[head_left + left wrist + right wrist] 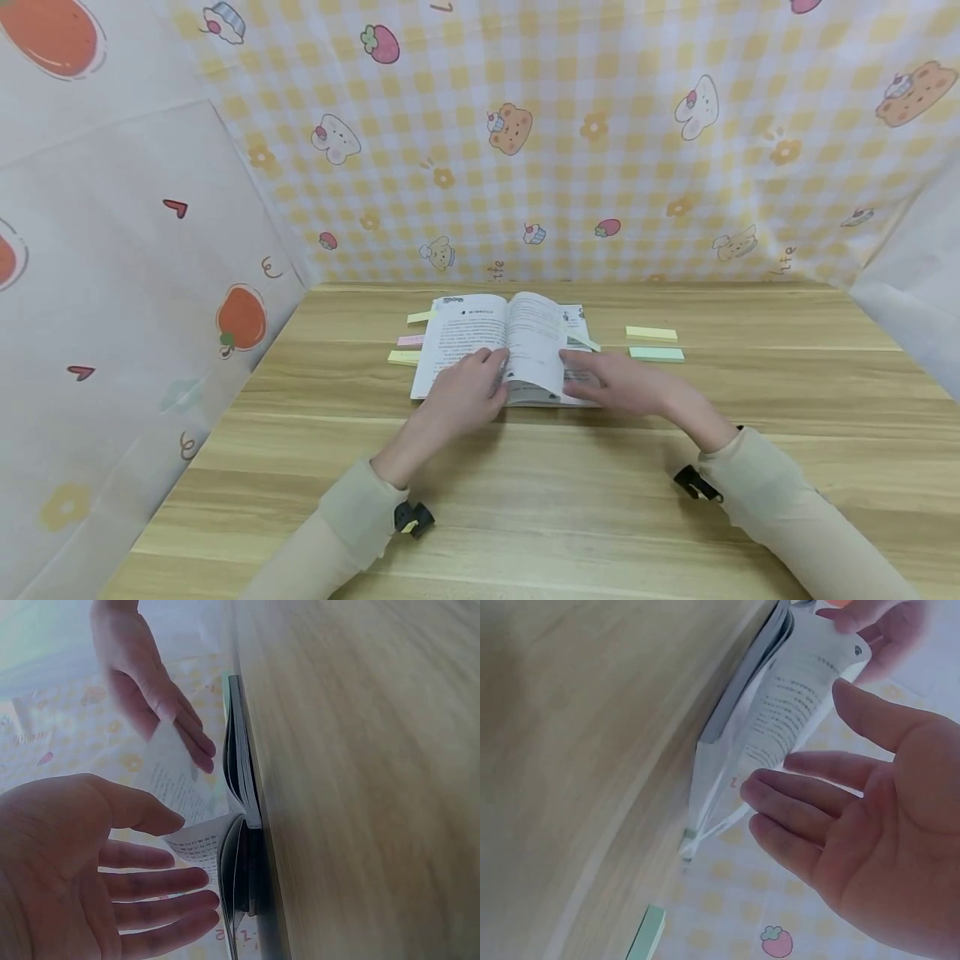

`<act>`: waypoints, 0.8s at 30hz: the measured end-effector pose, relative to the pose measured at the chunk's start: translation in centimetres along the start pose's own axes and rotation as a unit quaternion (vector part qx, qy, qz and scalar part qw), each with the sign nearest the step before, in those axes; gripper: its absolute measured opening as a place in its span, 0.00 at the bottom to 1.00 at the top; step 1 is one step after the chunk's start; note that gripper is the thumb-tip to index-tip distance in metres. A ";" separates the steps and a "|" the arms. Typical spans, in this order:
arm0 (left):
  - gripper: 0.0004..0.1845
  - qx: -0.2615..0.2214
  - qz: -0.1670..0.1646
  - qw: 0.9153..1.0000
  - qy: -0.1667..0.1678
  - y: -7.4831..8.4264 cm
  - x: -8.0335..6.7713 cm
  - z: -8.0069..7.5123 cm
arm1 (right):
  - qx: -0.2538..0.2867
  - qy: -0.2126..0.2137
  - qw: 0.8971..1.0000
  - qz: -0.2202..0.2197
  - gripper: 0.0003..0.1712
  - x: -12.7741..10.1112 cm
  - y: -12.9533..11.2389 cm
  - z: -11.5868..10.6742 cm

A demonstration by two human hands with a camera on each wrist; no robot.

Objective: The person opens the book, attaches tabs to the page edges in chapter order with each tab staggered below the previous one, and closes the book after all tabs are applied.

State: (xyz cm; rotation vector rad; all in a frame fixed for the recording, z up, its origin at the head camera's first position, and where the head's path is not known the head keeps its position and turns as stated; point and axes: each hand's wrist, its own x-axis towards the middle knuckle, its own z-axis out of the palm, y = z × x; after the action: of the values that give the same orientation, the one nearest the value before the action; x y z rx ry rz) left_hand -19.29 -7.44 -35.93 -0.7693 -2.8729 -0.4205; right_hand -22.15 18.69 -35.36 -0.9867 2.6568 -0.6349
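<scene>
Your open book [459,343] lies near the far edge of the wooden table [555,508], your left hand [468,392] at its lower middle and your right hand [626,383] at its right side. Your fingers on both hands are loosely extended, closed round nothing, beside a raised page [536,346]. Paper tabs [411,340] project leftward; two strips [656,354] lie rightward, tabletop stretching in front.
</scene>
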 end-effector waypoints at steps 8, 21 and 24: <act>0.26 -0.007 0.001 1.000 0.009 0.1 -0.3 -0.3 | -0.006 0.023 0.999 0.024 0.40 -0.2 -0.2 -0.5; 0.26 -0.023 0.003 0.999 0.043 0.4 -0.3 -0.4 | 0.003 0.075 0.996 -0.049 0.39 0.1 -1.3 0.0; 0.26 -0.024 0.003 0.999 0.049 0.5 -0.2 -0.5 | 0.001 0.086 0.995 -0.057 0.39 0.2 -1.5 0.1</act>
State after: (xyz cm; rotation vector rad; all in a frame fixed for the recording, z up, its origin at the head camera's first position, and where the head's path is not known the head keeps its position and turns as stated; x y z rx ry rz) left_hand -18.78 -7.24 -35.41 -0.7442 -2.7787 -0.5124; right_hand -21.40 17.45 -34.77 -1.1383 2.7616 -0.7790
